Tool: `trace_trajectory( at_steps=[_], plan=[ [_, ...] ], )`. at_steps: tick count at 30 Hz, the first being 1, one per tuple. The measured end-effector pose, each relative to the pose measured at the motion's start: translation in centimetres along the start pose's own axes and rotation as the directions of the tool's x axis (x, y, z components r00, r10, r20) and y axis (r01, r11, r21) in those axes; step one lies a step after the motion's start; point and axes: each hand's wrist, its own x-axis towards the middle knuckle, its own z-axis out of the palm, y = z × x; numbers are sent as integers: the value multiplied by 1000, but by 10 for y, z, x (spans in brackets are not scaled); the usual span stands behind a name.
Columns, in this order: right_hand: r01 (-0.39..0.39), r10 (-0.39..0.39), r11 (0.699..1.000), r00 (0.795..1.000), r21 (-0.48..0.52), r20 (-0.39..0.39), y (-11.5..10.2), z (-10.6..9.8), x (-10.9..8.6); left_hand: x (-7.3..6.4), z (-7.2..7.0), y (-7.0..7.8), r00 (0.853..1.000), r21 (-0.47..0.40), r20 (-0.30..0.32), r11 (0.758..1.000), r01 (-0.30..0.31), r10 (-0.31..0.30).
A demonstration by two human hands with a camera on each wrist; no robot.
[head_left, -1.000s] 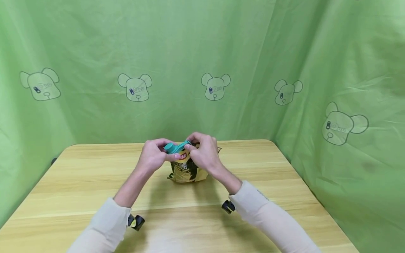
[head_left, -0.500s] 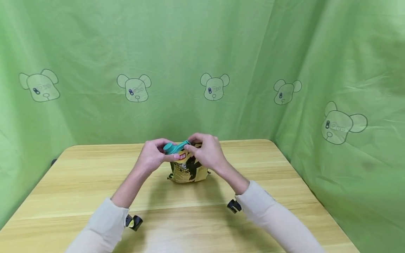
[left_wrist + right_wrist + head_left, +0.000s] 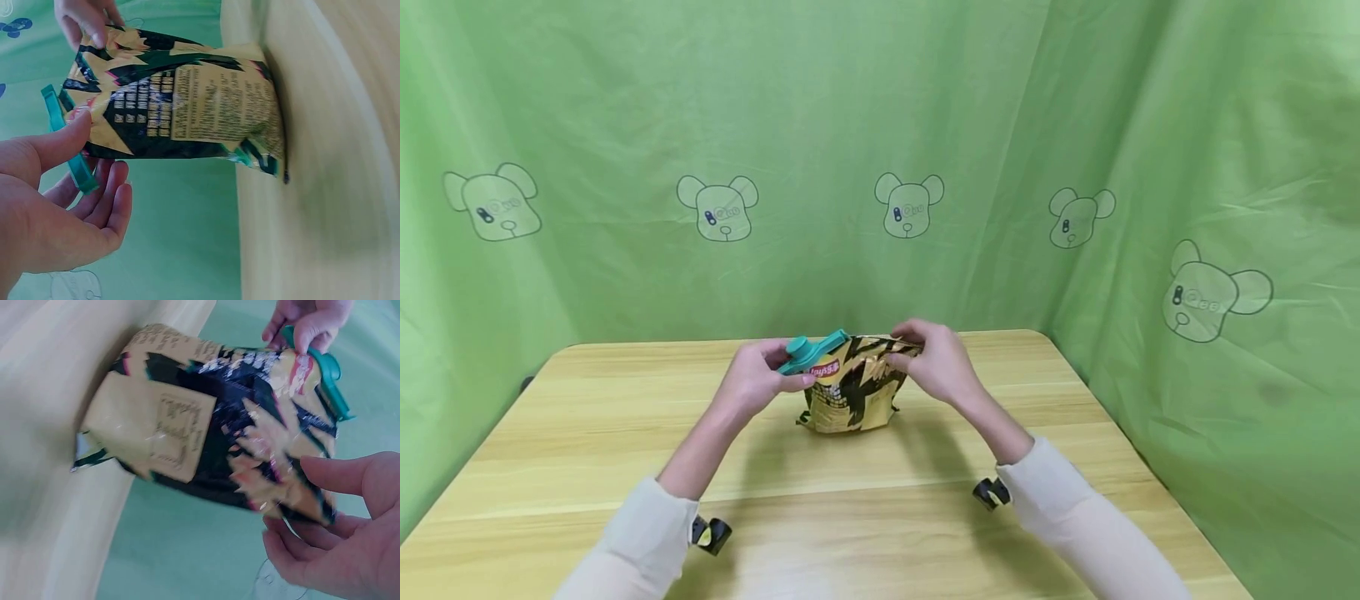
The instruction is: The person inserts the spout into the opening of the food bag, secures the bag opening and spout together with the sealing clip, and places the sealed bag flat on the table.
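Observation:
A gold and black chip bag (image 3: 842, 410) stands upright on the table. Across the left part of its top edge lies a teal bag clip (image 3: 812, 353) with a round capped spout, tilted up towards the right. My left hand (image 3: 752, 382) pinches the clip and the bag's upper left corner, thumb in front. In the left wrist view the fingers reach behind the clip (image 3: 54, 111). At the upper right corner of the bag, my right hand (image 3: 942, 365) pinches the foil between thumb and fingers. The right wrist view shows the clip's far end (image 3: 334, 397) apart from that hand.
The wooden table (image 3: 850, 517) extends around the bag on all sides. Behind and to the right hangs a green curtain (image 3: 820, 275) with bear-head drawings. Black wrist devices (image 3: 711, 534) hang below both sleeves.
My right hand has left the clip's right end and moved right to the bag's upper right corner, uncovering more of the bag's front. The left hand stays at the clip.

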Motion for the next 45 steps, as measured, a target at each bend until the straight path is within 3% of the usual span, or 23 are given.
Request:
trace_trajectory(
  at_steps=[4, 12, 18, 27, 45],
  plan=[
    [-50, 49, 998, 999, 38, 12, 15, -1, -4, 0, 3, -11, 999, -6, -17, 999, 33, -33],
    [-136, 129, 980, 990, 146, 54, 38, 10, -7, 3, 12, -39, 998, -108, -52, 994, 17, -23],
    [-193, 177, 957, 980, 216, 92, 51, 24, -7, 6, 20, -52, 994, -124, -77, 990, 62, -72],
    [-271, 242, 921, 961, 279, 132, 67, 35, -7, 11, 25, -58, 991, -122, -72, 987, 108, -117],
    [-315, 318, 899, 947, 306, 40, 69, 49, -7, 18, 30, -60, 988, -95, -107, 990, 100, -110]
  ],
)
